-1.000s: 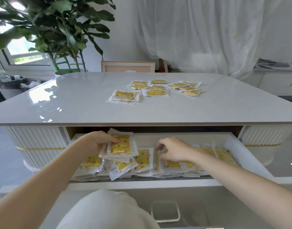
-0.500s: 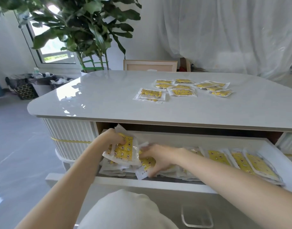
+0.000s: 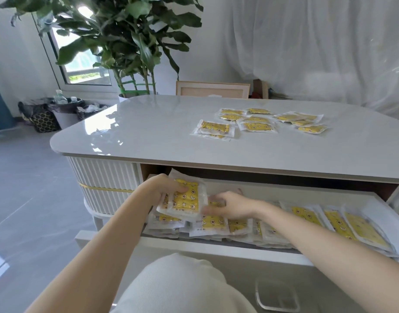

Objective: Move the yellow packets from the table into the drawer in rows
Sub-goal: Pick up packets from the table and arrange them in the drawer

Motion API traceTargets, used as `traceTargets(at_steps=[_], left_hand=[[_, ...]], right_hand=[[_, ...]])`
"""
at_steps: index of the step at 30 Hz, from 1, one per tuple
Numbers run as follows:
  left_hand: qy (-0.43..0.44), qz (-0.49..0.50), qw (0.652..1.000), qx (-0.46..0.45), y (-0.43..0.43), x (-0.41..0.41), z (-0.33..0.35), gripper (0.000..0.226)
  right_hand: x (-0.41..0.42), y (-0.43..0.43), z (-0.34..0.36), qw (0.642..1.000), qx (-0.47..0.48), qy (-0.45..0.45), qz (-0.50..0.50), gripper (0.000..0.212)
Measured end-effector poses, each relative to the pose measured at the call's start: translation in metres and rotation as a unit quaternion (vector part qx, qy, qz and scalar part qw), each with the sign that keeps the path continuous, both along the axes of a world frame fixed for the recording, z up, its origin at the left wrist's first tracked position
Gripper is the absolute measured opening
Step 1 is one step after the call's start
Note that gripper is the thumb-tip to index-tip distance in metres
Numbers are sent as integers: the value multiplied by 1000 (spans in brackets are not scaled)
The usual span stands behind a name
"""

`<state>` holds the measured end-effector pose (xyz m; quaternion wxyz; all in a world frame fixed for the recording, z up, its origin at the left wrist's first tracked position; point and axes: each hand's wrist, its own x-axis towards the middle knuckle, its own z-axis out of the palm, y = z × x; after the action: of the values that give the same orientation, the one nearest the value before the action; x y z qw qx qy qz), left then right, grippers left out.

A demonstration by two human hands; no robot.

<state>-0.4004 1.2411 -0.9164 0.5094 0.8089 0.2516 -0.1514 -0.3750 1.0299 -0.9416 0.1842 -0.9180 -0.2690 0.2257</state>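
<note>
My left hand [image 3: 162,188] grips a small stack of yellow packets [image 3: 186,199] over the left end of the open white drawer [image 3: 216,246]. My right hand [image 3: 230,205] rests just right of that stack, its fingers touching the stack's edge and the packets lying below. A row of overlapping yellow packets [image 3: 343,224] fills the drawer toward its right end. Several more yellow packets [image 3: 257,123] lie scattered on the glossy white table top [image 3: 149,132].
A large potted plant [image 3: 126,41] stands behind the table's left corner, with a framed panel [image 3: 212,89] leaning at the far edge. Bins and bags [image 3: 58,111] sit on the floor at left. White curtains hang at the back right. My knee [image 3: 182,285] is below the drawer.
The view has swung right to left, so the drawer's left end is nearer centre. My right hand moved left along the drawer to the stack held by my left hand.
</note>
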Motion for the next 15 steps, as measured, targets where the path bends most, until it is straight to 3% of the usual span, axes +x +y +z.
traceTargets(at_steps=[2,4,8,10,12,15], left_hand=[[8,7,999,-44,0,1,1,50],[15,3,997,-75,-2,0,4,56],[58,-24,990,-123,-13,-4,8,45],[67,-25,989,-131,-13,-5,6,51],[59,-11,990,-131,-10,-5,7,44],[28,22,998,-58,-5,-6,3,26]], right_hand=[[-1,-1,9,990,106,85,-39,74],[-5,-1,13,975,164,134,-70,62],[-2,4,2,948,225,152,-165,33],[2,2,-2,934,239,165,-207,21],[7,-3,-3,915,260,175,-256,13],[17,-15,-3,880,290,197,-319,32]])
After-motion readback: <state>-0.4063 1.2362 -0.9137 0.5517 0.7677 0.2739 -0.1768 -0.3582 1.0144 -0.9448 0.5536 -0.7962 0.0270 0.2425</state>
